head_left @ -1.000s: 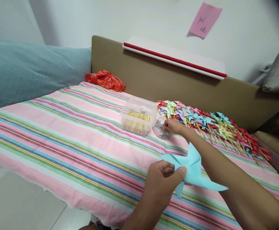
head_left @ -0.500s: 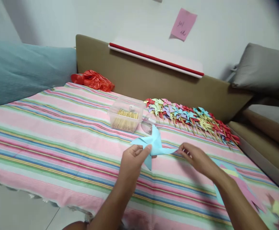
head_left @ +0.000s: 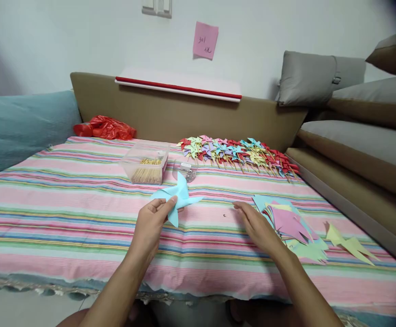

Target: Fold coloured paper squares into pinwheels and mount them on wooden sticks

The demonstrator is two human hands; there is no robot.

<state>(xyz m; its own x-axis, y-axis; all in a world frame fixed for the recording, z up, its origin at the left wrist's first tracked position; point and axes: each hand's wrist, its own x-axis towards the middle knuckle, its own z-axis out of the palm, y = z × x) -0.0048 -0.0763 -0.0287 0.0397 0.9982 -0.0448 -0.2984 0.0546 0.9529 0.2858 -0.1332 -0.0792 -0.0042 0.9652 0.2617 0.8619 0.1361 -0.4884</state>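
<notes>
My left hand (head_left: pixel 152 222) pinches a folded light blue paper pinwheel (head_left: pixel 180 194) and holds it just above the striped cloth (head_left: pixel 65 195). To its right, my right hand (head_left: pixel 256 225) lies low over the cloth with the fingers stretched out and nothing in them. A tiny dark pin-like thing (head_left: pixel 225 215) rests on the cloth just left of those fingertips. A stack of cut coloured paper sheets (head_left: pixel 288 222) lies right beside my right hand.
A clear box of wooden sticks (head_left: pixel 145 162) and a small clear jar of pins (head_left: pixel 186 171) stand behind the pinwheel. A row of finished pinwheels (head_left: pixel 239 152) lines the back. A red plastic bag (head_left: pixel 104 128) lies far left, a yellow cut paper (head_left: pixel 349 240) at right, sofa cushions (head_left: pixel 354 145) beyond.
My right hand drew back from the pin jar to the cloth beside the paper stack. My left hand kept hold of the blue pinwheel. The view swung right and lowered.
</notes>
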